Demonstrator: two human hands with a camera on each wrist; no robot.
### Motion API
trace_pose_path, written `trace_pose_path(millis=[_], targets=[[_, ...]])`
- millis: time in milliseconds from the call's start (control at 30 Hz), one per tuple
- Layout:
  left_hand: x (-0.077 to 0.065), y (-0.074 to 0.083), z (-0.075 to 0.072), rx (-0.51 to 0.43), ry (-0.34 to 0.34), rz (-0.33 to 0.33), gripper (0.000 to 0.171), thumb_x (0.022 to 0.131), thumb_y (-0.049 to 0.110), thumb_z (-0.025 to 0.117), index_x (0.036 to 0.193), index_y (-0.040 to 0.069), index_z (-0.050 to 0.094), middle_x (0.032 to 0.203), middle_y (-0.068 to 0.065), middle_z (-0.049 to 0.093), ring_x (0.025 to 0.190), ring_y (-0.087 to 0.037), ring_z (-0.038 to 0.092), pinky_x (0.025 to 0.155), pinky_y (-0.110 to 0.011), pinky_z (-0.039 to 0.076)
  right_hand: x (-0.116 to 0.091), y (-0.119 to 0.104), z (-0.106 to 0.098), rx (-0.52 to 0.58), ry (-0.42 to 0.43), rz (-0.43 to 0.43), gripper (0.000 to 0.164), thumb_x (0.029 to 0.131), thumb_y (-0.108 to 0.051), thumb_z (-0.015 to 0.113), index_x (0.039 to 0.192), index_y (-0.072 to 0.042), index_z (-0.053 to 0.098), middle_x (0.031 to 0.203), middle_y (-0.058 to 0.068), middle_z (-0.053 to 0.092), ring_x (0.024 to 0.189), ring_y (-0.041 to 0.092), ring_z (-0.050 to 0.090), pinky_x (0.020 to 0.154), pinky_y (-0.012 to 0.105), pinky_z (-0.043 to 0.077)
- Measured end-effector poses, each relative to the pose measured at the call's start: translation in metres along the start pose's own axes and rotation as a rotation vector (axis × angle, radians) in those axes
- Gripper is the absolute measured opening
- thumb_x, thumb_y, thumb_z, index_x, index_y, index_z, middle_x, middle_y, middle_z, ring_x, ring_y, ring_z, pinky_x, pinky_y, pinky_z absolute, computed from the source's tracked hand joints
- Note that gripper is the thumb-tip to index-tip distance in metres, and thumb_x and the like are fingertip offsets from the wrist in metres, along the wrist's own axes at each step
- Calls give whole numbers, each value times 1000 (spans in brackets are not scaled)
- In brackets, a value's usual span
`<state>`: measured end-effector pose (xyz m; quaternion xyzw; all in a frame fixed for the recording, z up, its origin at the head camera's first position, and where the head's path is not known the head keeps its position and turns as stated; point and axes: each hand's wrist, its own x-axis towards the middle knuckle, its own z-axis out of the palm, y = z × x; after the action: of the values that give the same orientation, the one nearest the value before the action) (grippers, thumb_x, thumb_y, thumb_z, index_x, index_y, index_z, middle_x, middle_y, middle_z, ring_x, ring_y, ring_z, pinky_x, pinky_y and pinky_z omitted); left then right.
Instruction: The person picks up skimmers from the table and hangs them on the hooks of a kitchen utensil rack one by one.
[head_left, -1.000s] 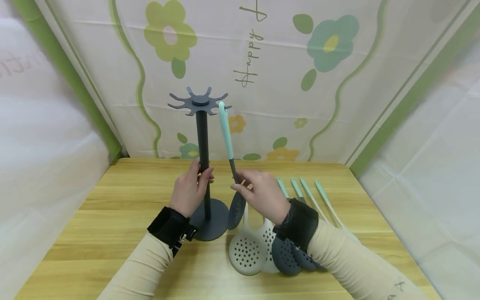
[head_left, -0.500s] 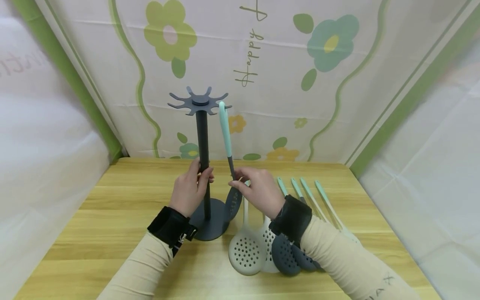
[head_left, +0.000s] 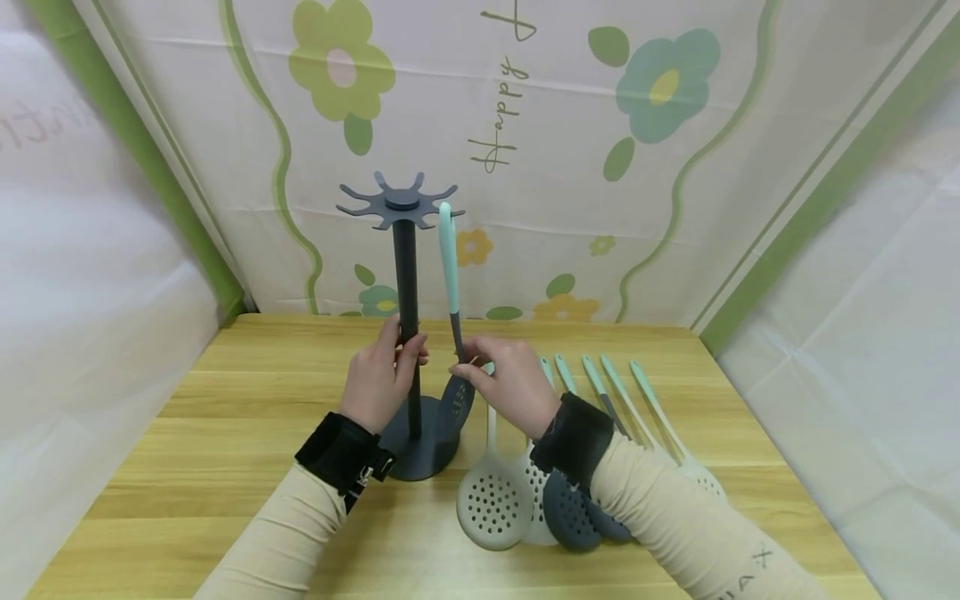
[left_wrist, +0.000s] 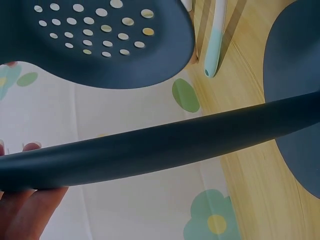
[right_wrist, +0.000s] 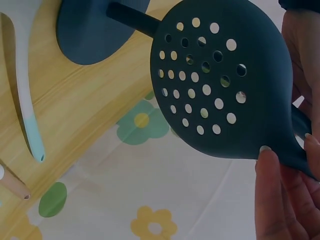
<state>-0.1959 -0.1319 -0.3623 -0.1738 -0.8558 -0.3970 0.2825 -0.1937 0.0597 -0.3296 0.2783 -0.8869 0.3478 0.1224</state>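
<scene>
A dark stand rises in the head view, with a dark pole (head_left: 406, 275), a top ring of hook arms (head_left: 401, 202) and a round base (head_left: 422, 468). My left hand (head_left: 377, 379) grips the pole below its middle. With fingers and thumb, my right hand (head_left: 512, 385) pinches the neck of a dark skimmer (head_left: 454, 408) with a mint handle. The handle's top end meets one right-hand arm of the stand; whether the arm passes through its hole is too small to tell. The perforated head (right_wrist: 220, 80) hangs beside the pole, low over the base.
Right of the stand, a white skimmer (head_left: 495, 506), a dark skimmer (head_left: 572, 515) and several other mint-handled utensils lie in a row on the wooden table (head_left: 187, 467). The right forearm covers some of them. A flowered cloth (head_left: 540, 200) hangs behind the table.
My right hand has moved slightly left, swinging the skimmer's head toward the pole and over the base, so it hangs more upright. The handle's top and my left hand have stayed put.
</scene>
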Motion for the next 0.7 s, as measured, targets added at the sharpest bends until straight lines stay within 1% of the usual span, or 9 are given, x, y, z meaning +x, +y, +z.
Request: trace_pose_path(millis=[100, 300, 433, 700], targets=[[0, 0, 0, -2, 2, -4, 17, 103, 17, 54, 114, 5, 50, 86, -10, 71, 75, -23, 74, 67, -43, 61, 1, 0, 1, 8, 1, 1, 20, 90, -18, 74, 107, -7, 70, 94, 5, 75, 84, 20, 71, 72, 35, 59], [0, 0, 1, 5, 0, -11, 18, 103, 19, 53, 116, 6, 50, 86, -10, 71, 75, -23, 74, 66, -42, 61, -1, 0, 5, 3, 24, -29, 16, 90, -18, 73, 102, -8, 71, 93, 5, 75, 83, 19, 72, 69, 33, 58], [0, 1, 1, 7, 1, -9, 19, 103, 19, 54, 117, 7, 49, 86, -10, 71, 75, -23, 74, 66, -42, 62, -1, 0, 8, 9, 42, -43, 17, 90, -19, 73, 102, -7, 71, 93, 6, 76, 82, 19, 72, 70, 33, 59], [-1, -1, 2, 13, 24, 13, 19, 102, 17, 56, 116, 6, 50, 84, -10, 71, 74, -22, 74, 66, -41, 62, -3, 0, 11, 52, 44, -50, 19, 90, -19, 73, 103, -5, 71, 92, 5, 76, 80, 16, 72, 68, 25, 60]])
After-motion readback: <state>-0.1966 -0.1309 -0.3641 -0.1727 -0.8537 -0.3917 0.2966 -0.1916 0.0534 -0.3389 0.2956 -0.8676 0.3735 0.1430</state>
